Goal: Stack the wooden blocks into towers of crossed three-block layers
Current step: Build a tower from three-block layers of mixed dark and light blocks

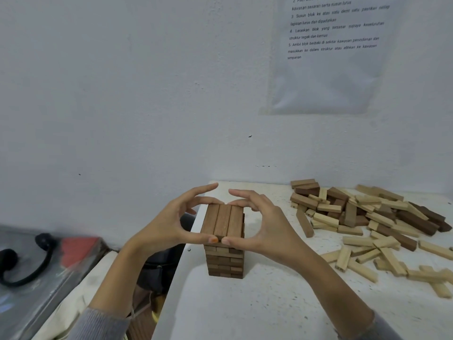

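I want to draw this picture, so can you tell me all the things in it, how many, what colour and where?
tower: one, dark brown wooden blocks, near the table's left edge; top layer is three blocks side by side
loose blocks: a big pile, too many to count, pale and dark brown, right side of the table
table: one, white with specks, against the wall
paper sheet: one, white with printed lines, on the wall at upper right
black cable: one, on a grey surface at far left
left hand: fingertips pressing the top layer's ends, grey sleeve
right hand: same, on the other side
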`<state>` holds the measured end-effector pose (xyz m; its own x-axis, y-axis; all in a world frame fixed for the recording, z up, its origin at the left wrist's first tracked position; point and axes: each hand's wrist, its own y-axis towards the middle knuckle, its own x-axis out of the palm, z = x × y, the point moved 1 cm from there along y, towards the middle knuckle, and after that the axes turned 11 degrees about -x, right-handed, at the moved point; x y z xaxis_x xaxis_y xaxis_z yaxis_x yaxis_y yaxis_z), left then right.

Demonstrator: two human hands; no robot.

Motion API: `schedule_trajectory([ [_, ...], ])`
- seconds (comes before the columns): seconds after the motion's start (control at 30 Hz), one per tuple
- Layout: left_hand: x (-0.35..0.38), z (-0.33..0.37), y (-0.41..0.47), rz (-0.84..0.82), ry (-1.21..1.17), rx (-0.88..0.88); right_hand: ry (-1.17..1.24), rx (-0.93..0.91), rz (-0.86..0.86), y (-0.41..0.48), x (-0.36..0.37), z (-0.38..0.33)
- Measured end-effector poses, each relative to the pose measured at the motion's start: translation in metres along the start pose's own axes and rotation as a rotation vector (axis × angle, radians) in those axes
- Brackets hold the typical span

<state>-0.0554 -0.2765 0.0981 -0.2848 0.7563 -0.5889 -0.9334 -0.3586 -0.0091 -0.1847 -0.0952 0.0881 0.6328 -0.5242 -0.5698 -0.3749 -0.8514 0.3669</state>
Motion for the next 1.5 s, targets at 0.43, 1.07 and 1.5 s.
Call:
schedule_trajectory([
  [0.43, 0.002, -0.006, 0.002, -0.019, -0.010, -0.032, -0.023, 0.006, -0.015, 0.000, 0.003, 0.008],
  [1.07, 0.006, -0.006, -0.001, -0.097, -0.008, -0.046, 0.097, 0.008, -0.046, -0.008, 0.001, 0.003],
  [1.5, 0.051, 0.017, -0.017, 0.229, -0.734, -0.380, 0.661, 0.328, 0.465, -0.020, 0.047, -0.007],
])
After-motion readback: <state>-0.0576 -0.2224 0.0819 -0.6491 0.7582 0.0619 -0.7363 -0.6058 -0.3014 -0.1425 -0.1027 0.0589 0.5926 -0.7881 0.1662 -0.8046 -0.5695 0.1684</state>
